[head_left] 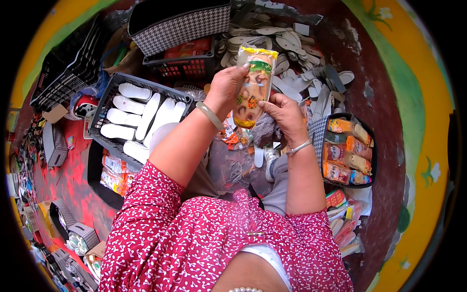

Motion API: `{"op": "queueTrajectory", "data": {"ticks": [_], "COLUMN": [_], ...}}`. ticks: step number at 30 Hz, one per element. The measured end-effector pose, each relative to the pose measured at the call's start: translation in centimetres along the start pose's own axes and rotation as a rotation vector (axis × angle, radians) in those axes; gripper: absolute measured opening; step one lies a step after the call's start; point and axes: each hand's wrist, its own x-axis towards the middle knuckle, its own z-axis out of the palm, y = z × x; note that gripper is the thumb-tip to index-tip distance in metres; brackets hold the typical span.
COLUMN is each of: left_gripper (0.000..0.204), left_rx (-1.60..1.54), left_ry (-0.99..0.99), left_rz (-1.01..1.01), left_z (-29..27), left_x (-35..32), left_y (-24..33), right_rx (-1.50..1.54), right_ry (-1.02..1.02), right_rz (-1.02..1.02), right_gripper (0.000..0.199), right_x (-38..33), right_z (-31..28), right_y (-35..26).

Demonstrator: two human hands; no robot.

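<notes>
In front of my chest, both hands hold a long clear plastic packet (254, 87) with yellow ends, a green band and brownish contents. My left hand (226, 87) is closed on its left edge, the thumb over the front. From the lower right, my right hand (287, 117) pinches the packet with the thumb on its face. A dark grey fuzzy cloth (265, 130) bunches beneath that hand, against the palm; whether the fingers grip it too is hidden. Left of my forearm, a dark plastic crate (109, 92) holds several white insoles (124, 117).
To the right stands a checked fabric bin (318, 131) with several bright packets (344, 155). A large pile of loose soles (292, 46) lies beyond my hands. A checked box (181, 27) rests on a black crate (180, 68) at the far left. Paper scraps litter the floor (233, 168) between my legs.
</notes>
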Motion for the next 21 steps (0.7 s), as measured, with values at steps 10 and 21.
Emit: {"op": "queueTrajectory", "data": {"ticks": [10, 21], "left_gripper": [0.022, 0.022], "left_rx": [-0.004, 0.082], "left_ry": [-0.227, -0.190], "left_rz": [-0.190, -0.038], "left_z": [0.7, 0.0], "left_x": [-1.3, -0.7], "left_y": [1.4, 0.2], "right_rx": [0.338, 0.286], "right_ry": [-0.049, -0.083], "right_rz": [0.146, 0.156], "right_gripper": [0.017, 0.021], "right_x": [0.4, 0.4], "right_z": [-2.1, -1.2], "right_y": [-0.1, -0.4]}}
